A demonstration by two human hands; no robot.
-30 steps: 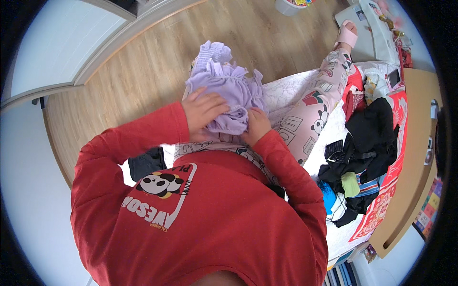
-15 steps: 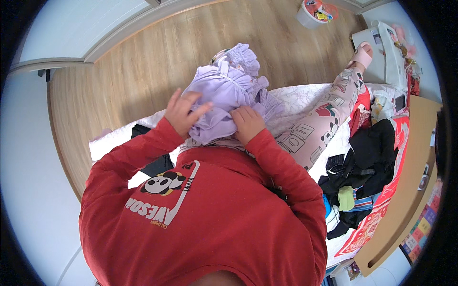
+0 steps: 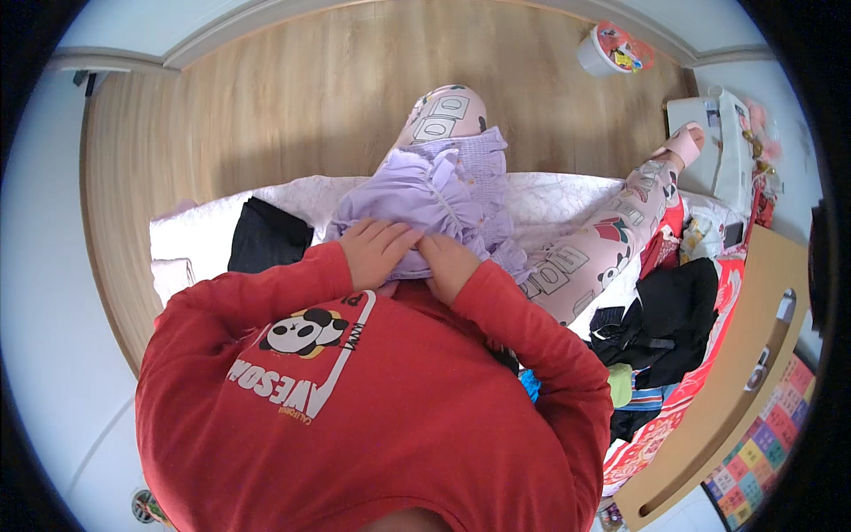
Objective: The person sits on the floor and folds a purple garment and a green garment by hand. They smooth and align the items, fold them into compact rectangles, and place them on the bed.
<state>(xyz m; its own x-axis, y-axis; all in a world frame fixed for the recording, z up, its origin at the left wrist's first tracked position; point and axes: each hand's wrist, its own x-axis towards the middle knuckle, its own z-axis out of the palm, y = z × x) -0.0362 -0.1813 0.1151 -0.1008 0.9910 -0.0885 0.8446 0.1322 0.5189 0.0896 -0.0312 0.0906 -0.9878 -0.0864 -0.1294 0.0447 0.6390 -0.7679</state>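
Observation:
A lilac garment [image 3: 403,188] with gathered, ruffled, elastic-looking edges lies bunched over my lap and thigh. My left hand [image 3: 379,253] rests on its near part, with the fingers stretched out flat over the cloth. Close beside it, my right hand [image 3: 450,264] has its fingers bent at the near edge of the same garment, pinching the cloth. My fingertips nearly meet in the middle. Some of the garment's underside is hidden by my hands and red sleeves.
I sit on a bed with a pale sheet [image 3: 558,191]. A folded black cloth [image 3: 268,238] lies left; at right are a black clothes pile [image 3: 669,306] and a light green cloth [image 3: 620,383]. A wooden board [image 3: 709,417] edges the bed. A white bucket [image 3: 598,55] stands on the floor.
My left hand, earlier raised with fingers spread at the garment's left side, has come down flat on it beside the right. The garment lies flatter and lower, uncovering my knee.

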